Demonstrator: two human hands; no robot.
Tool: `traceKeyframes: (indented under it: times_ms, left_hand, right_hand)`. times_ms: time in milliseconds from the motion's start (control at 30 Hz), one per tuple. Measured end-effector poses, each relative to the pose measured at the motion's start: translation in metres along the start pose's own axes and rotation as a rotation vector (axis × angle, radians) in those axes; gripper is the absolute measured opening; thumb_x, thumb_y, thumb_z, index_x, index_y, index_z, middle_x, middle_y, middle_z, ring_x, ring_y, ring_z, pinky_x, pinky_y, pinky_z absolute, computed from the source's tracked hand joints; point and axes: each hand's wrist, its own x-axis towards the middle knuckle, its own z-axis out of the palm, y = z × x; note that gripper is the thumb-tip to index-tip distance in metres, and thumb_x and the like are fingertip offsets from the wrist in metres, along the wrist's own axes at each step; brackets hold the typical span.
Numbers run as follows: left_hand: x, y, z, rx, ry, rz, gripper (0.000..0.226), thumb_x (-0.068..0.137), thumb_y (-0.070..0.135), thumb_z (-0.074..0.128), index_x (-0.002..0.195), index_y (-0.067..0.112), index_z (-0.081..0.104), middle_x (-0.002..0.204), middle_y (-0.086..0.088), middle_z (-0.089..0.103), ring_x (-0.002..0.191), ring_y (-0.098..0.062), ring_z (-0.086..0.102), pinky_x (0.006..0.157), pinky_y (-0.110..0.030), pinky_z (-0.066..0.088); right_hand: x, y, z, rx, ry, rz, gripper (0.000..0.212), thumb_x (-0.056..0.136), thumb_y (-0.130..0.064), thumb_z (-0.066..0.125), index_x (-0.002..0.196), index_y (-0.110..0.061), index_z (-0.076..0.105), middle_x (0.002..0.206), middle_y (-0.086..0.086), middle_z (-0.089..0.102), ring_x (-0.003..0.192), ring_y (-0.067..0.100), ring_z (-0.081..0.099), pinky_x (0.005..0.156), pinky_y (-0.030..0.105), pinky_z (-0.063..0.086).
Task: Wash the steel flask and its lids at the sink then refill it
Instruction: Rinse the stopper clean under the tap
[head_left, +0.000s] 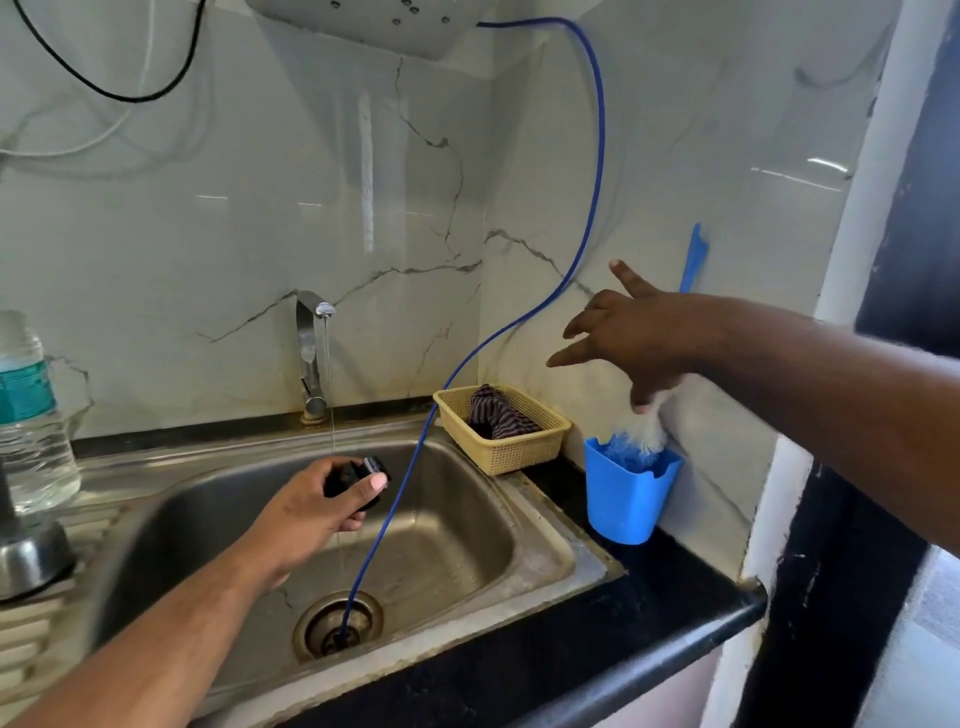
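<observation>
**Over the sink basin: one lid mid-wash, refill not yet begun**

Above the middle of the sink (545, 551), the left hand (317, 499) curls its fingers and thumb around a small black lid (363, 475), holding it just beside the thin stream of water (330, 389) running from the tap (311, 353) at the back rim. The right hand (639, 343) reaches to the back right corner of the worktop (675, 597), over a blue cup (628, 499) that holds a brush (641, 436). Three of its fingers are spread straight, and its lowest digits touch the brush's white bristles; whether they pinch it cannot be told.

A steel piece (31, 556), probably the flask or part of it, stands on the drainboard at the sink's left edge, cut off by the frame. A plastic water bottle (31, 415) stands behind it.

Judging from this, washing is only partly done: one lid is being handled at the tap. No second lid shows, nor whether the steel piece is clean. Refilling appears wholly ahead.
</observation>
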Motion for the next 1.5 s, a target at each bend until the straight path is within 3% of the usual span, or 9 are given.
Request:
traceKeyframes:
  times_ms: [133,233,400,533,633,867,1067,1267,1500]
  left_hand:
    - [0.0,0.003,-0.003,-0.018,0.112,-0.009,0.035,0.084,0.037,0.08,0.112,0.031,0.06,0.111,0.001,0.07,0.094,-0.018,0.073,0.069,-0.019,0.057]
    - [0.004,-0.002,-0.011,0.056,0.193,-0.017,0.048,0.077,0.045,0.086,0.115,0.033,0.06,0.109,0.008,0.069,0.099,-0.012,0.068,0.082,-0.027,0.056]
    - [0.014,-0.017,-0.024,0.08,0.359,-0.014,0.048,0.075,0.032,0.091,0.111,0.03,0.059,0.102,0.009,0.071,0.099,-0.009,0.069,0.074,-0.015,0.049]
    - [0.022,-0.028,-0.036,0.108,0.402,-0.067,0.067,0.075,0.024,0.09,0.124,0.031,0.046,0.117,0.007,0.064,0.099,-0.008,0.065,0.08,-0.017,0.048]
    - [0.026,-0.033,-0.037,0.153,0.416,-0.085,0.067,0.079,0.034,0.087,0.129,0.033,0.042,0.125,0.012,0.052,0.089,0.006,0.053,0.064,-0.006,0.039]
    - [0.035,-0.054,-0.036,0.22,0.42,-0.094,0.047,0.09,0.027,0.077,0.131,0.032,0.054,0.128,0.01,0.056,0.095,0.003,0.056,0.068,-0.009,0.041]
    - [0.052,-0.053,-0.029,0.266,0.376,-0.143,0.059,0.092,0.022,0.074,0.144,0.027,0.047,0.137,0.005,0.054,0.108,-0.004,0.056,0.076,-0.01,0.042]
    - [0.089,-0.041,-0.017,0.293,0.335,0.016,0.046,0.096,0.02,0.068,0.135,0.037,0.051,0.131,0.007,0.059,0.123,-0.011,0.056,0.096,-0.022,0.043]
    - [0.097,-0.07,-0.022,0.254,0.361,0.064,0.04,0.091,0.017,0.075,0.125,0.033,0.062,0.107,0.016,0.069,0.102,0.005,0.064,0.08,-0.004,0.047]
  right_hand:
    - [0.028,-0.035,-0.038,0.269,0.258,-0.05,0.087,0.088,-0.052,0.072,0.159,-0.046,0.022,0.159,0.001,0.04,0.149,0.029,0.032,0.124,0.059,0.005]
    - [0.062,-0.084,-0.051,0.74,0.397,-0.181,0.077,0.09,-0.048,0.073,0.156,-0.039,0.037,0.151,0.004,0.053,0.137,0.026,0.049,0.118,0.041,0.034]
    - [0.148,-0.201,-0.051,1.59,0.143,-0.216,0.069,0.081,-0.056,0.081,0.139,-0.026,0.061,0.116,0.004,0.072,0.101,0.018,0.07,0.091,0.031,0.057]
    - [0.198,-0.255,-0.048,2.031,-0.059,-0.143,0.027,0.087,-0.03,0.083,0.105,-0.013,0.072,0.088,0.007,0.073,0.058,0.01,0.066,0.052,0.025,0.054]
    - [0.236,-0.273,-0.036,2.273,-0.024,0.011,0.043,0.078,-0.018,0.09,0.113,-0.007,0.068,0.099,0.011,0.075,0.072,0.014,0.074,0.049,0.022,0.053]
    - [0.267,-0.297,0.007,2.205,0.093,0.069,0.061,0.07,-0.008,0.093,0.121,-0.02,0.063,0.115,-0.002,0.068,0.106,0.017,0.066,0.094,0.037,0.059]
    - [0.26,-0.283,0.011,2.58,-0.16,0.047,0.024,0.099,-0.027,0.067,0.12,-0.014,0.061,0.108,0.016,0.073,0.082,0.023,0.071,0.072,0.035,0.06]
    - [0.261,-0.28,0.004,2.566,-0.295,0.087,0.056,0.103,-0.058,0.045,0.108,-0.009,0.072,0.076,0.014,0.069,0.057,0.02,0.061,0.056,0.03,0.046]
    - [0.267,-0.288,0.009,2.545,-0.215,-0.045,0.04,0.1,-0.046,0.059,0.114,-0.011,0.071,0.102,0.024,0.073,0.084,0.028,0.064,0.069,0.037,0.056]
